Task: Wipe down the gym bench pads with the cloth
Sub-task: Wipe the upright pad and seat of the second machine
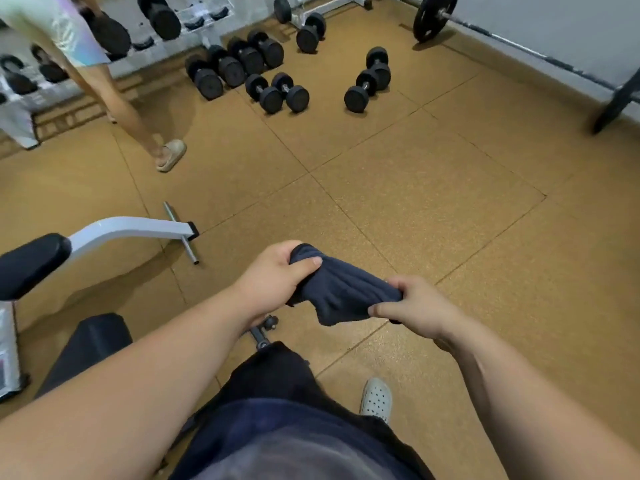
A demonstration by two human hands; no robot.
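Both hands clamp a bunched dark cloth (pixel 341 289), left hand (pixel 273 277) on one end and right hand (pixel 417 311) on the other, holding it in the air to the right of the bench. The bench pads (pixel 31 265) go unwiped, well clear of the cloth. The cloth's length runs away from the bench, so the left hand looks nearer for the first wipe.

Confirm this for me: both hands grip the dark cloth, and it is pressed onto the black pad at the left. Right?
Not quite. The left hand and right hand do grip the cloth, but it is not on the pad. The head view shows it held up between them over the floor, apart from the pad.
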